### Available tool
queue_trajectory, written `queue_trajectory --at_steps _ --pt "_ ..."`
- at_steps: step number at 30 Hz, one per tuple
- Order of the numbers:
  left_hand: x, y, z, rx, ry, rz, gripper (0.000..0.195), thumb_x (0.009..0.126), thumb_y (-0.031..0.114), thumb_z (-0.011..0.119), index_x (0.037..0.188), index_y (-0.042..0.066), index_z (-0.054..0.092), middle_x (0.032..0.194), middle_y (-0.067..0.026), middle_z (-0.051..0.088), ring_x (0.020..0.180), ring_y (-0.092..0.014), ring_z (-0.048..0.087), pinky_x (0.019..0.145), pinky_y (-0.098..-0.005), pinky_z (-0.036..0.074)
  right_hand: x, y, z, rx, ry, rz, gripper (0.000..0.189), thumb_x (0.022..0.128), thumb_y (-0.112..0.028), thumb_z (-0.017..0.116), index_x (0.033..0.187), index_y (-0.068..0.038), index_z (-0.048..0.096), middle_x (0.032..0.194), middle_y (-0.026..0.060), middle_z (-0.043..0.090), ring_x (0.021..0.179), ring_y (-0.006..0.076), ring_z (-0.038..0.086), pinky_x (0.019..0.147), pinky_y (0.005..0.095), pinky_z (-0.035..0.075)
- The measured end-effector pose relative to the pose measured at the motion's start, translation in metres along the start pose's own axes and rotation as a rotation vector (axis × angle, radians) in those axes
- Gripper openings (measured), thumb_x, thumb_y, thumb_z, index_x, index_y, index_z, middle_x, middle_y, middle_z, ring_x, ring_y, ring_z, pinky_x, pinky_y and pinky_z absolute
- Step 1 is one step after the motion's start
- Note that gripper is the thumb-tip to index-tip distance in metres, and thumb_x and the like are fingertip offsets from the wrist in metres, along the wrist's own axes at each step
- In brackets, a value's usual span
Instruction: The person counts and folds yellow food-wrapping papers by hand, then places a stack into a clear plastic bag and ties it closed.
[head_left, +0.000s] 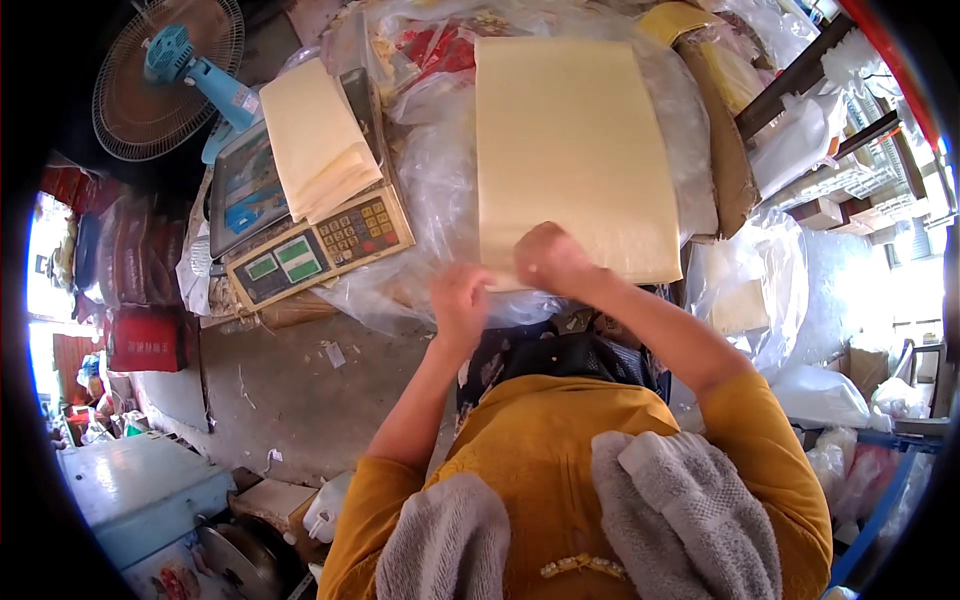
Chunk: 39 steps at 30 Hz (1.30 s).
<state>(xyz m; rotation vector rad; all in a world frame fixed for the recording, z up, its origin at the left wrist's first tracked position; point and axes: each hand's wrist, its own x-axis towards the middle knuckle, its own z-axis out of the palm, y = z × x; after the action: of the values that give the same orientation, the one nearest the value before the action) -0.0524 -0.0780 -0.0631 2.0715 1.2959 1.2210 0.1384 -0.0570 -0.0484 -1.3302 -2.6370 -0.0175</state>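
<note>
A thick stack of pale yellow sheets, whose material I cannot settle, lies before me on clear plastic film. My right hand, blurred and with curled fingers, is over the near edge of the stack, left of its middle. Just off the near left corner is my left hand, its fingers bent towards that corner. Whether either hand pinches a sheet is hidden. To the left, a smaller folded bundle of similar sheets lies across a digital weighing scale with a keypad.
A blue electric fan stands at the far left. Beside the stack on the right is an open cardboard box with plastic in it. Plastic bags hang at the right. A bare floor shows scraps of litter at the lower left.
</note>
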Motion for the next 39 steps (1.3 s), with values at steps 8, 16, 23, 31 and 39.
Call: queue_trajectory --at_steps 8,16,23,31,39 --pt "0.017 0.018 0.039 0.083 -0.134 0.163 0.018 0.083 0.002 0.056 0.101 0.003 0.059 0.103 -0.0135 0.064 0.088 -0.03 0.063 0.074 -0.0343 0.051 -0.009 0.055 -0.033 0.963 0.208 0.707 0.011 0.084 -0.011 0.068 0.086 0.0 0.067 0.075 -0.0021 0.062 0.069 0.004 0.054 0.063 0.0211 0.047" --pt "0.041 0.032 0.045 -0.105 -0.286 -0.446 0.029 0.088 0.026 0.061 0.087 -0.003 0.058 0.078 -0.0197 0.061 0.073 -0.032 0.06 0.066 -0.0393 0.047 -0.015 0.044 -0.021 1.011 0.044 0.554 0.012 0.086 -0.012 0.065 0.09 -0.001 0.065 0.077 0.0007 0.063 0.071 0.0076 0.056 0.068 0.0236 0.047" --pt "0.012 -0.005 0.05 -0.139 -0.287 -0.542 0.026 0.083 0.022 0.06 0.083 -0.004 0.057 0.081 -0.0225 0.059 0.079 -0.042 0.057 0.071 -0.0478 0.045 0.0 0.073 -0.032 0.801 0.361 0.704 0.014 0.084 -0.014 0.06 0.088 -0.003 0.068 0.078 0.0115 0.068 0.07 0.0217 0.066 0.064 0.034 0.051" --pt "0.018 0.024 0.046 0.407 -0.264 0.134 0.031 0.071 0.01 0.068 0.099 0.0 0.057 0.108 -0.0188 0.054 0.102 -0.037 0.052 0.086 -0.0477 0.042 -0.045 0.018 0.005 -0.042 0.088 0.193 0.057 0.087 -0.043 0.061 0.13 -0.007 0.052 0.142 0.0135 0.043 0.128 0.0258 0.044 0.106 0.0512 0.03" --pt "0.023 0.018 0.045 0.465 -0.298 0.171 0.053 0.076 0.019 0.071 0.125 0.009 0.053 0.126 -0.015 0.048 0.119 -0.033 0.045 0.096 -0.0452 0.038 0.031 0.159 -0.163 0.643 0.438 0.73 0.033 0.087 -0.009 0.048 0.115 -0.002 0.062 0.103 0.0089 0.069 0.086 0.0245 0.064 0.072 0.0374 0.051"
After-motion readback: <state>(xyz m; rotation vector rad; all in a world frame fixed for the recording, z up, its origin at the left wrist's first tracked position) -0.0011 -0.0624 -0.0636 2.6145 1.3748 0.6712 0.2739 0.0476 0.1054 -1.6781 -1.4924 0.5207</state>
